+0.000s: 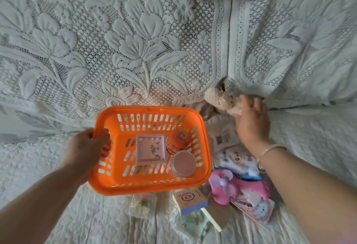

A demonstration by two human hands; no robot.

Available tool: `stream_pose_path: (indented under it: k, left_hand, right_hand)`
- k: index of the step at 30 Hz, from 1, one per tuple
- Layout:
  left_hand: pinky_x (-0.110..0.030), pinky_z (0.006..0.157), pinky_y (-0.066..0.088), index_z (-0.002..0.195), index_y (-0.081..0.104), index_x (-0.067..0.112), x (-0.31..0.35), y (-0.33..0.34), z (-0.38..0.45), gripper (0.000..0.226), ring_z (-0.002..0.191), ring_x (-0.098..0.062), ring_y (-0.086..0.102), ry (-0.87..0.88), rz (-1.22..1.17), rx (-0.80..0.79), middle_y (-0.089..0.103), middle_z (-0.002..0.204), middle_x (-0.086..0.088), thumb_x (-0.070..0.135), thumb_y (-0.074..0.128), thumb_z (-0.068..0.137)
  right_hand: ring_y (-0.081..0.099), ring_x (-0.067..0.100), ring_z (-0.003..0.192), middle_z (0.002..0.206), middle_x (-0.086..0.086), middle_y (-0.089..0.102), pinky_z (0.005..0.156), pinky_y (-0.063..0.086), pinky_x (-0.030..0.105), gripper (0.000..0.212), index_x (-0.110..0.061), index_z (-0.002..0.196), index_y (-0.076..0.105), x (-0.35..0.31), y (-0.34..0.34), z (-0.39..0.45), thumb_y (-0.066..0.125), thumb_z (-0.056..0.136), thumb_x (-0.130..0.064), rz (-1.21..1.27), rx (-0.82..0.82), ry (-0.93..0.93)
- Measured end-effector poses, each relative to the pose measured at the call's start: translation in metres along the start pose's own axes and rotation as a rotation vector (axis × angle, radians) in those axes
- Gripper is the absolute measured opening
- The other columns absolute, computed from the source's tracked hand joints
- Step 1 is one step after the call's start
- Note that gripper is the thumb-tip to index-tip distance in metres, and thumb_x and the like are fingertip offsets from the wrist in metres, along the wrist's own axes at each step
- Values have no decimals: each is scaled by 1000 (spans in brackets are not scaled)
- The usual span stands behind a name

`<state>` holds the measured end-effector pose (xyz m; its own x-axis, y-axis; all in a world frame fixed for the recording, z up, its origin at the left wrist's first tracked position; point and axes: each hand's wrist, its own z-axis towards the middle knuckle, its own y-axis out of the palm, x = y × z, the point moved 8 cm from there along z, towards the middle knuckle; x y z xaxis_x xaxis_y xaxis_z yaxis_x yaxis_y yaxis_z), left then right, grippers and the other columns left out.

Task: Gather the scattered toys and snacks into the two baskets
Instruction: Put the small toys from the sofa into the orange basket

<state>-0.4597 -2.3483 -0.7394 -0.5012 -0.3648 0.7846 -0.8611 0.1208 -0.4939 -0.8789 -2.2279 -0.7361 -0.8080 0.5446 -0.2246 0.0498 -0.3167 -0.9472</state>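
Risk lies with the right hand [251,122], whose fingers grip only one end of the cream plush toy [222,100] beside the orange basket [150,185] that the left hand [90,147] clasps by its rim: it may slip onto the bed [135,50].

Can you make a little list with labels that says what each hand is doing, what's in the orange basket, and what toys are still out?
left hand: grips the rim of the orange basket
right hand: holds a cream plush toy
in basket: square box, round jar, small orange toy
still out: pink fan, small carton, snack packets
surface: white lace bedspread
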Motion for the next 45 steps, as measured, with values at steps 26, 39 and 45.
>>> stream_pose_path:
  k: [26,39,45]
  left_hand:
    - [-36,62,47,79,66,4,24,22,-29,19,64,-25,56,0,-72,-32,64,73,-17,11,60,96]
    - [-42,68,53,79,68,8,30,30,-35,18,64,-27,59,46,30,-45,69,75,-20,11,61,95]
    - [-55,78,57,78,67,8,25,31,-41,17,66,-29,61,36,77,-26,71,78,-23,11,62,94]
  right_hand:
    - [51,29,119,133,7,49,79,37,34,36,-14,131,50,-193,14,-122,29,104,-27,-139,-938,-828]
    - [-22,22,144,157,2,-26,119,-5,46,66,-33,149,-18,-78,-45,-24,27,101,-29,12,-165,-288]
    - [-11,29,147,158,5,-24,117,2,52,67,-28,151,-15,27,0,-38,30,100,-31,-95,-347,-54]
